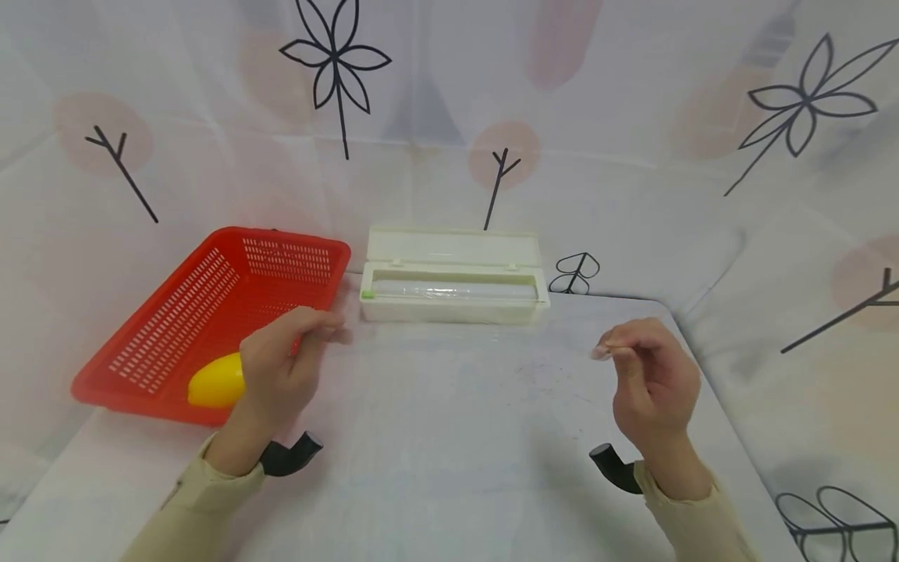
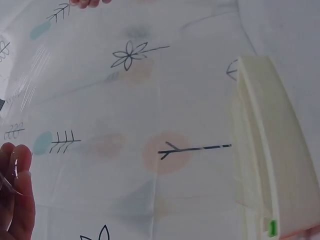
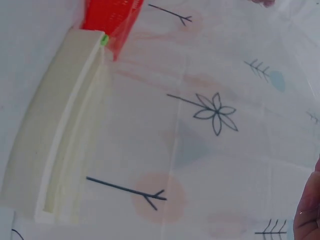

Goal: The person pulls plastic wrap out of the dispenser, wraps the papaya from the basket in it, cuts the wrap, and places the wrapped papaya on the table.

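Clear cling film shows by its glints in the left wrist view; in the head view it can hardly be made out. My left hand pinches one side of it, raised in front of the red basket. On the other side, my right hand pinches the film between thumb and fingertips, above the right part of the table. Beyond both hands stands a cream cling film box with its lid up and a roll inside.
A red plastic basket stands at the left, with a smooth yellow lemon-shaped fruit in it, partly behind my left wrist. The white table meets a patterned cloth at the back and right.
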The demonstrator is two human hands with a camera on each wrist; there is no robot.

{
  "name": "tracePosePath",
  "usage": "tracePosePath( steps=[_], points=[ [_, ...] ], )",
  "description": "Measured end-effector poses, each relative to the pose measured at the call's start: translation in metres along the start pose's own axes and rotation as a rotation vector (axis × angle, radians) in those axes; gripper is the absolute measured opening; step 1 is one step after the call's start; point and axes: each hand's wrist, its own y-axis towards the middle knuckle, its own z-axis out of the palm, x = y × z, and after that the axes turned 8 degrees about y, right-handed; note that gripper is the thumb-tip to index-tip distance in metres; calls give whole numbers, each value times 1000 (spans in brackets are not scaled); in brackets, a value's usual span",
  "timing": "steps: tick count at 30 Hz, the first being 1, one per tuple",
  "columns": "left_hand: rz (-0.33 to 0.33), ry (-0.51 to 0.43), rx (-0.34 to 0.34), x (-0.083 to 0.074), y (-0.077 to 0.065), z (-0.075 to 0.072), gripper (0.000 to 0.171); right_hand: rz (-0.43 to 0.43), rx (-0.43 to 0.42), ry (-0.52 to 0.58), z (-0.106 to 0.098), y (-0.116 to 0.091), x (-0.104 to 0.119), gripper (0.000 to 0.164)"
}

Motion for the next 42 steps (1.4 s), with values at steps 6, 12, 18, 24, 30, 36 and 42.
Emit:
tracePosePath(
  steps=[6, 12, 18, 24, 30, 36, 42],
  points=[
    [-12, -39, 176, -2, -18, -11, 34, 95, 200, 37, -12, -25, 13, 24],
    [-118, -101, 399, -7, -42, -23, 26, 215, 338, 39, -26, -56, 20, 21],
    [-248, -222, 556, -12, -70, -31, 31, 334, 454, -128, -38, -87, 22, 15],
    [-307, -194, 666, -15, -96, -33, 37, 488, 638, -283, -45, -107, 28, 19],
    [-231, -115, 755, -9, -116, -32, 29, 584, 729, -273, -48, -119, 27, 39],
    [-112, -47, 898, -4, -134, -28, 8, 581, 822, -292, -52, -134, 23, 15],
    [-122, -33, 1059, -3, -142, -27, 4, 480, 908, -329, -53, -146, 20, 6]
  ],
)
